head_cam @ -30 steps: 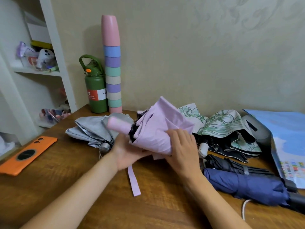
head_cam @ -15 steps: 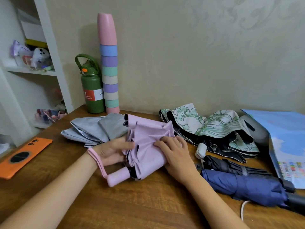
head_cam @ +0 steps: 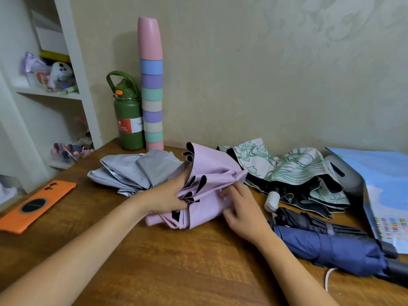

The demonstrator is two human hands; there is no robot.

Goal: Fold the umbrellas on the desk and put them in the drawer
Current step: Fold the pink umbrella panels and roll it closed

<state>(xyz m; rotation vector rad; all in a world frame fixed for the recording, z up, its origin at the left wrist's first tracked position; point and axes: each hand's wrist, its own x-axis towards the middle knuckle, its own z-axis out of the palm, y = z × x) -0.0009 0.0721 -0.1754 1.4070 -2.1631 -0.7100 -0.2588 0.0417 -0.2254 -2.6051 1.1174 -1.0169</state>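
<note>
The left hand (head_cam: 164,198) grips the pink umbrella (head_cam: 212,184) tight so the right hand (head_cam: 241,208) can pinch its folds flat.

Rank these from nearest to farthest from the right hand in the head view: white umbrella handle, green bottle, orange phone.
From the right hand:
1. White umbrella handle, just to its right on the desk.
2. Green bottle, far back left by the wall.
3. Orange phone, at the desk's far left edge.
</note>
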